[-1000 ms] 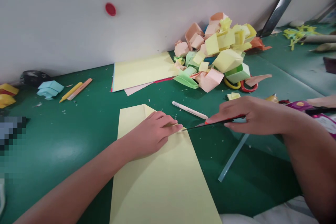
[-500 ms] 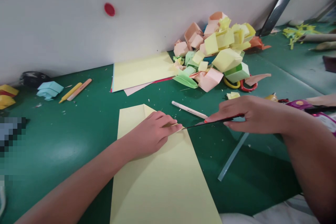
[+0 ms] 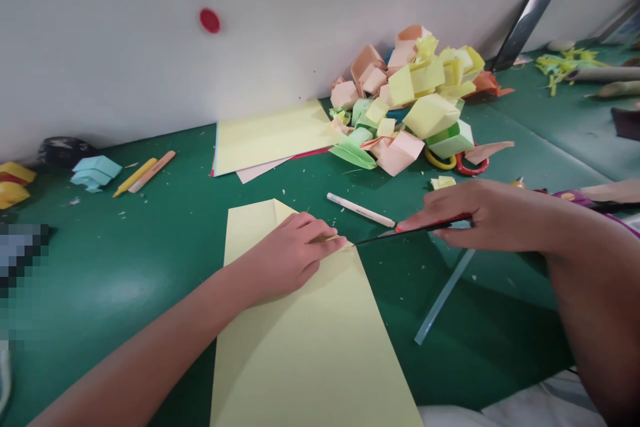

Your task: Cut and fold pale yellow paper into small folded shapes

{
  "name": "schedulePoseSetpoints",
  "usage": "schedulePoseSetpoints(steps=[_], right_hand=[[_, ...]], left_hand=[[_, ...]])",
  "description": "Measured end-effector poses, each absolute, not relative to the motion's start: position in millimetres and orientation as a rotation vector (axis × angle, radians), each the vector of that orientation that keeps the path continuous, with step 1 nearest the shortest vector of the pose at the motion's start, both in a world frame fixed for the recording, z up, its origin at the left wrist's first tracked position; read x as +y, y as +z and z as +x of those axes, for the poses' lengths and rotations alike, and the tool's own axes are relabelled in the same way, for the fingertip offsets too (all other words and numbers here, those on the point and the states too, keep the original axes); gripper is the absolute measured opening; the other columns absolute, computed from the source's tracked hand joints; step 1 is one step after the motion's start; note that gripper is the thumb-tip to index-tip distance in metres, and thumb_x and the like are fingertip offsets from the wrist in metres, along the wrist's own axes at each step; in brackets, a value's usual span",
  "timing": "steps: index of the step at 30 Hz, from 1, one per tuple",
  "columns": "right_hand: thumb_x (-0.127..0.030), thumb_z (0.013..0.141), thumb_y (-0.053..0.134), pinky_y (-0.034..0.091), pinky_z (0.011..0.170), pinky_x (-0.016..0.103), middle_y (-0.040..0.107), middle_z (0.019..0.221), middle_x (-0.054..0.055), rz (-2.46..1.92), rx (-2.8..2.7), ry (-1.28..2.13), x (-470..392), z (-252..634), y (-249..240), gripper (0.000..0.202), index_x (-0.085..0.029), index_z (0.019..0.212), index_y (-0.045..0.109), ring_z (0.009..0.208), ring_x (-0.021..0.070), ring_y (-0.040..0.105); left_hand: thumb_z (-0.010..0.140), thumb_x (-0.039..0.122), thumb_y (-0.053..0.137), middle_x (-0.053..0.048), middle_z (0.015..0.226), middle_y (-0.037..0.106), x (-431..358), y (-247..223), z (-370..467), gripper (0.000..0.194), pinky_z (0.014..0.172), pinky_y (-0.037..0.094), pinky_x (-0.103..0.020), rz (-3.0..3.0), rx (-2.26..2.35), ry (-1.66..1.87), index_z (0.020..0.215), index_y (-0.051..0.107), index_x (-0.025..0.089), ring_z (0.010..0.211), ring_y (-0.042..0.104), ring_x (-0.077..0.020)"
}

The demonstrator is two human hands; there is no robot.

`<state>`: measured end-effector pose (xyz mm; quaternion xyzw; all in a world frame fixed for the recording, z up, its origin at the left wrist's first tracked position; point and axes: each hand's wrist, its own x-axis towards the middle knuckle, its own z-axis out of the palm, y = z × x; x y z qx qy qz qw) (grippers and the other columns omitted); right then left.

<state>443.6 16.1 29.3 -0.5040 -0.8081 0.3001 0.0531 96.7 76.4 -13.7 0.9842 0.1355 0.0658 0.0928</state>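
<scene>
A pale yellow sheet of paper [image 3: 320,353] lies in front of me, its top right corner folded over. My left hand [image 3: 293,250] rests on the fold with fingers stretched out, pressing it down. My right hand [image 3: 465,217] grips a slim, dark-bladed cutter knife [image 3: 400,232] with some red at its handle. The blade lies nearly level, its tip touching the paper's right edge at the fold, just past my left fingertips. Most of the handle is hidden in my right hand.
A white pen [image 3: 360,210] lies behind the blade, and a translucent bluish stick [image 3: 445,297] lies below my right hand. Folded paper pieces [image 3: 405,100] are heaped by the wall, beside stacked coloured sheets [image 3: 270,133]. A phone [image 3: 523,30] leans at the back right.
My right hand has drawn the cutter knife slightly to the right, its tip sliding outward to the paper's edge. My left hand stays in place on the fold.
</scene>
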Motion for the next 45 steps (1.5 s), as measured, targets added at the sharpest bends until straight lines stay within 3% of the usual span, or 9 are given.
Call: schedulePoseSetpoints(steps=[15, 34, 45], right_hand=[[-0.025, 0.089, 0.056, 0.045, 0.066, 0.028, 0.069, 0.094, 0.001, -1.425, -2.493, 0.936, 19.1, 452.6, 27.0, 0.049, -0.041, 0.134, 0.065, 0.078, 0.018, 0.061], [-0.025, 0.087, 0.055, 0.044, 0.064, 0.029, 0.067, 0.086, -0.002, -1.484, -2.512, 0.874, 16.8, 445.7, 25.8, 0.051, -0.047, 0.132, 0.065, 0.074, 0.0172, 0.061], [-0.025, 0.086, 0.054, 0.047, 0.068, 0.03, 0.068, 0.09, 0.0, -1.516, -2.501, 0.884, 16.9, 449.9, 25.8, 0.051, -0.047, 0.131, 0.066, 0.079, 0.0189, 0.061]], left_hand=[[0.102, 0.014, 0.04, -0.011, 0.126, 0.062, 76.4, -15.3, 95.7, 0.041, 0.099, 0.047, -0.043, 2.921, 0.398, 0.207, 0.14, 0.056, 0.018, 0.116, 0.05, -0.0256], [0.102, 0.013, 0.04, -0.01, 0.126, 0.062, 77.0, -15.9, 97.9, 0.043, 0.098, 0.047, -0.042, 2.917, 0.398, 0.213, 0.142, 0.054, 0.022, 0.116, 0.051, -0.0257], [0.103, 0.014, 0.04, -0.012, 0.126, 0.062, 76.7, -14.5, 97.5, 0.041, 0.098, 0.047, -0.043, 2.918, 0.392, 0.207, 0.141, 0.055, 0.018, 0.116, 0.05, -0.0261]])
